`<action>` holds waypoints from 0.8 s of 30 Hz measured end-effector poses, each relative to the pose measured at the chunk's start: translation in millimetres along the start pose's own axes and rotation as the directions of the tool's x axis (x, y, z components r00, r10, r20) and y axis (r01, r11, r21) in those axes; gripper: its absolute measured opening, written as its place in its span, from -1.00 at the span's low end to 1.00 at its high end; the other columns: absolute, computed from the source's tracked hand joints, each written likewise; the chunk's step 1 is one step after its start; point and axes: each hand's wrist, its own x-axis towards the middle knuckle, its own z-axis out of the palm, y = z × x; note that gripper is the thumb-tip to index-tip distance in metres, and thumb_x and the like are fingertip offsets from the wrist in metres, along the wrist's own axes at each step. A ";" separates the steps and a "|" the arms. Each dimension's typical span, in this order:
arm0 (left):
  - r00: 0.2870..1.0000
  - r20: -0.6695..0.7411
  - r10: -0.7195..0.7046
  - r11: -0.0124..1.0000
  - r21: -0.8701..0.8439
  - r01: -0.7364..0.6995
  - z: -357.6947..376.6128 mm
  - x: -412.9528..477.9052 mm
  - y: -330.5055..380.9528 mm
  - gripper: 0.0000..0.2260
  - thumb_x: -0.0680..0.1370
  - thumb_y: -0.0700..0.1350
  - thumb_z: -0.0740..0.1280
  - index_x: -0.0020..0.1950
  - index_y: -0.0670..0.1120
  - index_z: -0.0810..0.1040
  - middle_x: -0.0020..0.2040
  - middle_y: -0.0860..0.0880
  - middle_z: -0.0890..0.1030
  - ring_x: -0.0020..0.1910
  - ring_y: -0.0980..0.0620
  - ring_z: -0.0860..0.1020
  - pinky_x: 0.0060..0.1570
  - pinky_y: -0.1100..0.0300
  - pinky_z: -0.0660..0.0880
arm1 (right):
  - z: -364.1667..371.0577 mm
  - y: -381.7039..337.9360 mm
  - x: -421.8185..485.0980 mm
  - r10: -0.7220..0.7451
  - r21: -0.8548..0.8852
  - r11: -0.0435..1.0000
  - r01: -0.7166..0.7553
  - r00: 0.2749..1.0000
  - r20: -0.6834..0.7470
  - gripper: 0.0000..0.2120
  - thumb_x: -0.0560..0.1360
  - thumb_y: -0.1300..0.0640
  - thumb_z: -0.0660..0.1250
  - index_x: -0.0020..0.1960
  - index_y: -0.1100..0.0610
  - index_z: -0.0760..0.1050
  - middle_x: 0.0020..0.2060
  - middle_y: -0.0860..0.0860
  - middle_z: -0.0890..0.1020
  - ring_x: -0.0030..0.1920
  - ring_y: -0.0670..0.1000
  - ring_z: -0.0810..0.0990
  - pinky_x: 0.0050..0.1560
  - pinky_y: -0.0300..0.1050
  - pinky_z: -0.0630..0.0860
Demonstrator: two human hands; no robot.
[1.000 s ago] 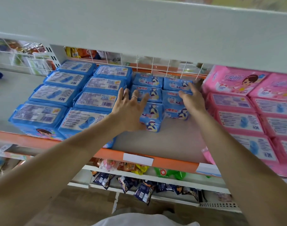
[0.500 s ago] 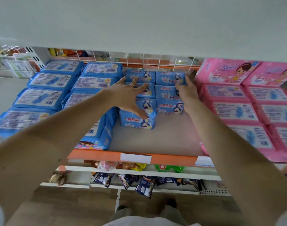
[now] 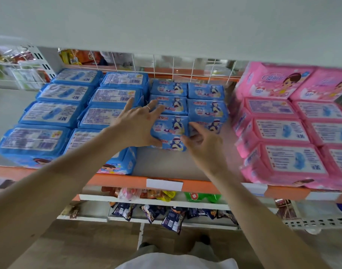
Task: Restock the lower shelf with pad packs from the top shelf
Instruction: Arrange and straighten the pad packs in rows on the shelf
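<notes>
left grip on blue pad pack, right grip beside it

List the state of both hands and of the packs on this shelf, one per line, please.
left hand: fingers spread, lying on the front small blue pack.
right hand: blurred, fingertips at that pack's right side; grip unclear.
front small blue pack: flat, on top of another pack.
large blue packs: flat, label side up, two rows.
pink packs: flat, in rows at the right.
</notes>
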 end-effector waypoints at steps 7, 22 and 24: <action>0.995 -0.099 0.025 0.997 -0.071 -0.032 8.8 -2.5 -0.3 -0.15 0.45 0.38 0.34 0.61 0.02 0.14 0.63 0.01 0.09 0.47 -0.07 0.37 0.54 -0.08 -0.03 | 17.3 -7.0 4.6 -0.036 -0.005 0.999 0.036 0.998 -0.044 -0.54 0.45 0.07 0.51 0.29 0.19 0.53 0.11 0.05 0.68 0.05 -0.09 0.62 -0.11 -0.67 0.34; 0.930 -0.368 0.012 0.994 -0.094 -0.050 -8.2 -30.8 48.6 -0.21 0.42 0.47 0.04 0.46 -0.01 0.43 0.48 -0.01 0.44 0.44 -0.09 0.42 0.48 -0.27 0.14 | -29.0 1.6 -38.5 -0.208 -0.168 0.969 0.181 0.965 -0.159 -0.48 0.58 -0.12 0.27 0.41 0.18 0.45 0.28 0.08 0.58 0.29 0.08 0.54 0.22 0.07 0.53; 0.904 -0.425 0.042 0.991 -0.096 -0.091 -7.6 -34.6 67.9 -0.21 0.42 0.45 0.04 0.44 -0.04 0.47 0.44 -0.05 0.49 0.40 -0.12 0.46 0.44 -0.30 0.20 | -44.9 5.9 -44.2 -0.277 -0.198 0.950 0.241 0.943 -0.184 -0.47 0.58 -0.10 0.27 0.41 0.21 0.45 0.31 0.10 0.56 0.34 0.11 0.50 0.29 0.06 0.48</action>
